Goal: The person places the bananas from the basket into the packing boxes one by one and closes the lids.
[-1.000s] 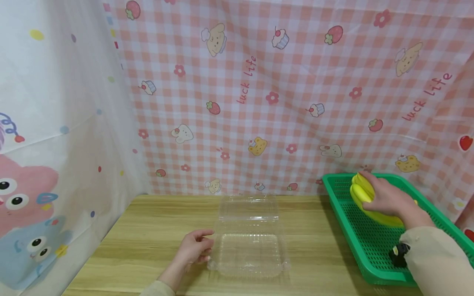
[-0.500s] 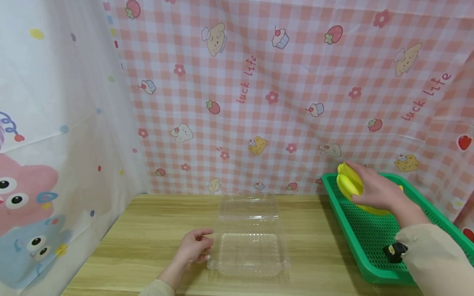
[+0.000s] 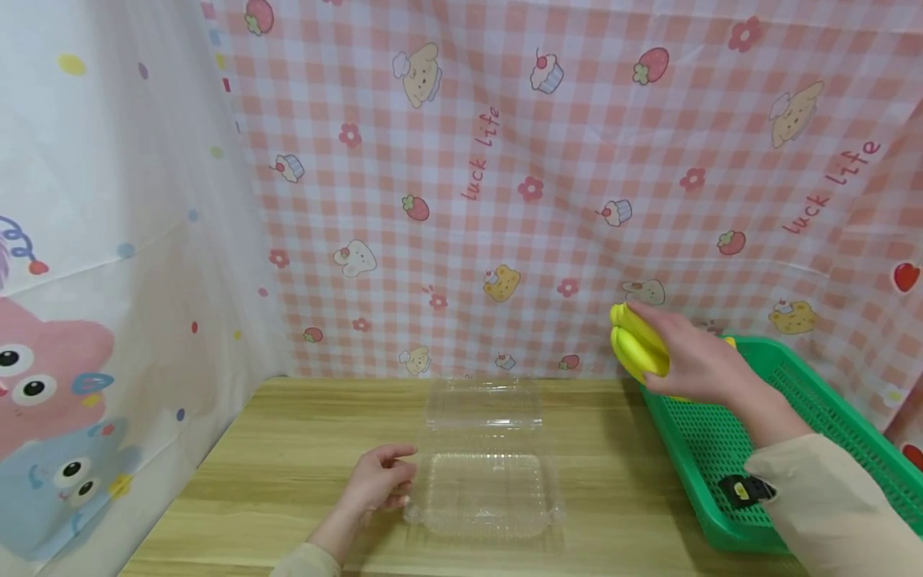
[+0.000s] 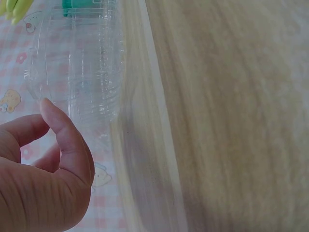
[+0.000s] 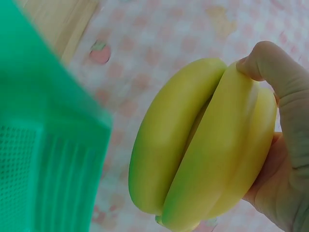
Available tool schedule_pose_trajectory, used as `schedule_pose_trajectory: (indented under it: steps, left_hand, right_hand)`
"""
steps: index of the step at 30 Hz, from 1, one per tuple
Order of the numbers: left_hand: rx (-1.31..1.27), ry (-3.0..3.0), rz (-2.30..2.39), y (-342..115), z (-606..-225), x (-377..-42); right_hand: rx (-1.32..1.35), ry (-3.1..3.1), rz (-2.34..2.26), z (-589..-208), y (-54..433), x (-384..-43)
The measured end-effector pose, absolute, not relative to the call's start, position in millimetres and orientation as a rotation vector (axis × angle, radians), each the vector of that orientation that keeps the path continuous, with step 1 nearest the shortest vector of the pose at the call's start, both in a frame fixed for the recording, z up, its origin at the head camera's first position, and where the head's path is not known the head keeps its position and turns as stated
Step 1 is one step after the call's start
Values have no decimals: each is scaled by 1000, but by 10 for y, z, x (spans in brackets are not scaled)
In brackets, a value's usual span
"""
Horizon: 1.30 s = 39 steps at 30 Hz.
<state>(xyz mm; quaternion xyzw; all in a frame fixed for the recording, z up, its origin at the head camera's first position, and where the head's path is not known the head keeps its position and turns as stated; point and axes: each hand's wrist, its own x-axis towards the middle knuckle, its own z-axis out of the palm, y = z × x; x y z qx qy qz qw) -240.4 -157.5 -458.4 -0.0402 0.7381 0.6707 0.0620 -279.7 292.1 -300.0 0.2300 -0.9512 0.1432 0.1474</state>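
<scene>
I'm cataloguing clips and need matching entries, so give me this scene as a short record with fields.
Right hand: holds a bunch of curved yellow bananas with greenish ends
Left hand: beside a clear, rectangular plastic container; contact unclear
Container state: lid open, on the pale wood-grain table
Head view, right side: green, rectangular, perforated plastic basket
Background: pink-and-white checked cloth with cartoon prints

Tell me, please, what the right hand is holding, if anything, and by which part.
The right hand holds a bunch of curved yellow bananas by one side, thumb near the end opposite the green-tinged tips.
</scene>
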Motion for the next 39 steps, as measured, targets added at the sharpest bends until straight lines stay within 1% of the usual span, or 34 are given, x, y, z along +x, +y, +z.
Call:
schedule_pose_trajectory:
  steps: [6,17,26,39]
  left_hand:
    - [-102,2226,2026,-1575,-4578,-2409]
    - [-112,2221,2033,-1571,-4599,-2411]
    - [-91,2227,2034,-1576,-4589,-2404]
    - [-86,2206,2035,-1573,-4558,-2389]
  right_hand:
    - [747,-2671,411,-2991,2653,-2739]
    - [892,-2581,467,-3108,2190,-2694]
    - [1023,-2525,506,-3264,1865,-2668]
    - [1132,-2543,482,-3486,1460,-2604]
